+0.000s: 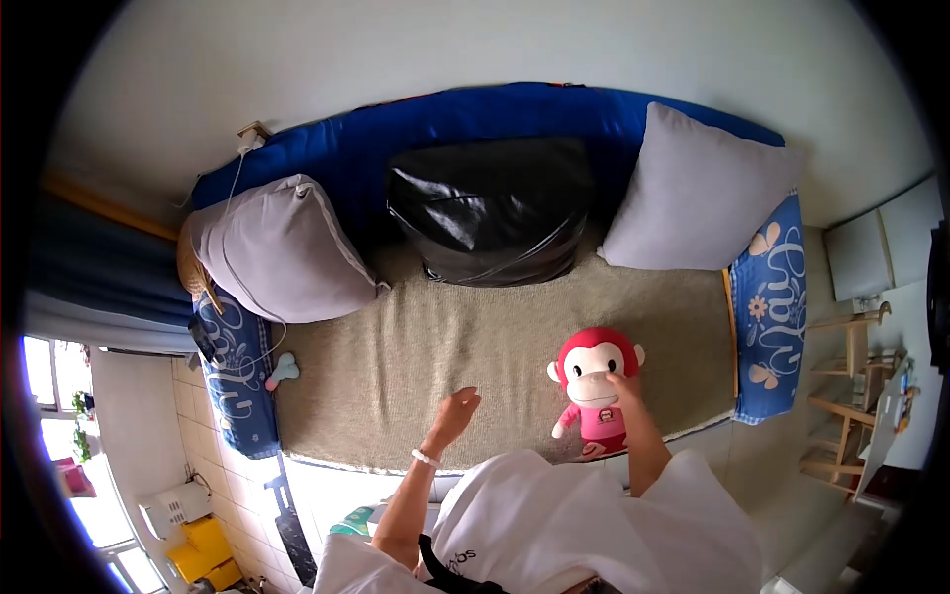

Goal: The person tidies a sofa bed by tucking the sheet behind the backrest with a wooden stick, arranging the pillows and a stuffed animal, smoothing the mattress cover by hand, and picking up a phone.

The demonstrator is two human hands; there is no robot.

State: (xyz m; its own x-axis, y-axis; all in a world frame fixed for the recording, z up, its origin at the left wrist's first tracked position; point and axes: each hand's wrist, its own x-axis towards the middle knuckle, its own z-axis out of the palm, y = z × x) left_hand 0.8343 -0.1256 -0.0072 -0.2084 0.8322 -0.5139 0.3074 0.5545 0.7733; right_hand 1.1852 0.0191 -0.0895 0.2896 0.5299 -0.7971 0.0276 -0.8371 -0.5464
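Note:
A red and pink monkey plush (599, 381) lies face up near the front edge of the beige sofa seat (416, 346), right of the middle. My right hand (623, 386) is at the right side of its face, overlapping it in the view; whether the fingers grip it is unclear. To the left, my left hand (456, 404) hovers over the seat cover with its fingers loosely curled together and no object visible in them. A pale beaded bracelet (426, 458) circles my left wrist.
Two grey cushions (282, 247) (701, 188) flank a black shiny bundle (490, 210) against the blue backrest (336, 148). A small light-blue and pink item (283, 371) lies at the seat's left end, near a white cable. Wooden chairs stand at the right.

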